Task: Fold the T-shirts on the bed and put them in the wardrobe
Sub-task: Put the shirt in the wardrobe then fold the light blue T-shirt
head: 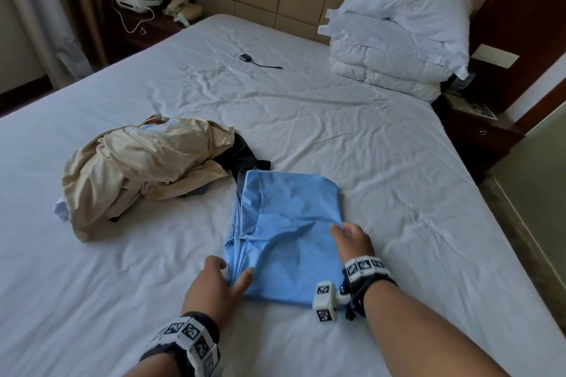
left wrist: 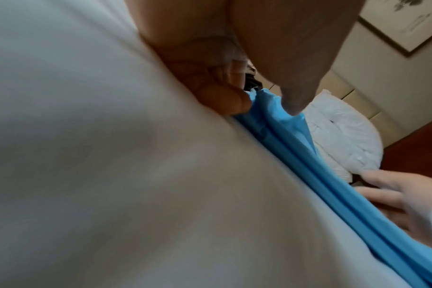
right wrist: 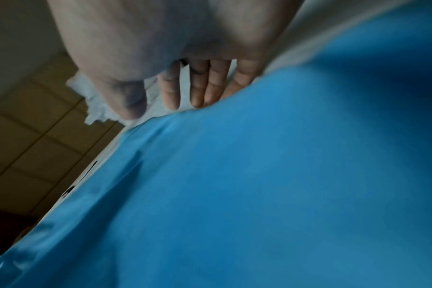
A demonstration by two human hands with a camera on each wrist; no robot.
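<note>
While L hand point(head: 214, 281) pinches the folded blue T-shirt's point(head: 288, 232) near-left edge w/ thumb & curled fingers, R hand point(head: 352, 239) rests straight-fingered on its right edge.

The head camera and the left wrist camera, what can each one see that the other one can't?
Only the head view shows the crumpled beige T-shirt, the dark garment under it, the small cable on the sheet and the telephone.

Only the left wrist view shows the stacked edge layers of the blue T-shirt side-on and a framed picture on the wall.

Both show the left hand pinching the blue shirt's edge, the right hand resting on it, and the white pillows.
</note>
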